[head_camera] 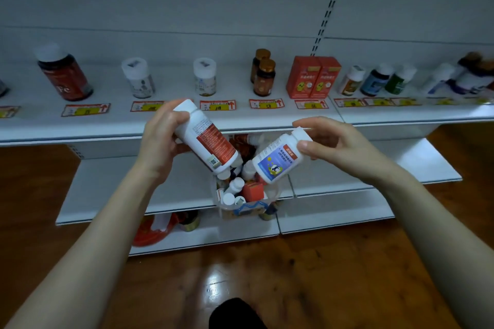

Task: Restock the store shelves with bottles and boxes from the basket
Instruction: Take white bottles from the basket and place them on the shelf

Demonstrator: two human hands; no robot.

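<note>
Open shelf (171, 83) room lies between the big red bottle (65, 76), the grey jar (139, 79) and the pale jar (204, 77); right of the red boxes (312, 77), small bottles (377, 80) stand crowded

Two hands: left hand (160, 141), right hand (331, 141). Two white bottles held: one red-labelled bottle (211, 141), one blue-labelled bottle (275, 161). On the top shelf (171, 88), two red boxes (303, 77) (324, 76) at one o'clock, two amber bottles (264, 79) (260, 56) at twelve, one large red bottle (65, 76) at ten.
</note>
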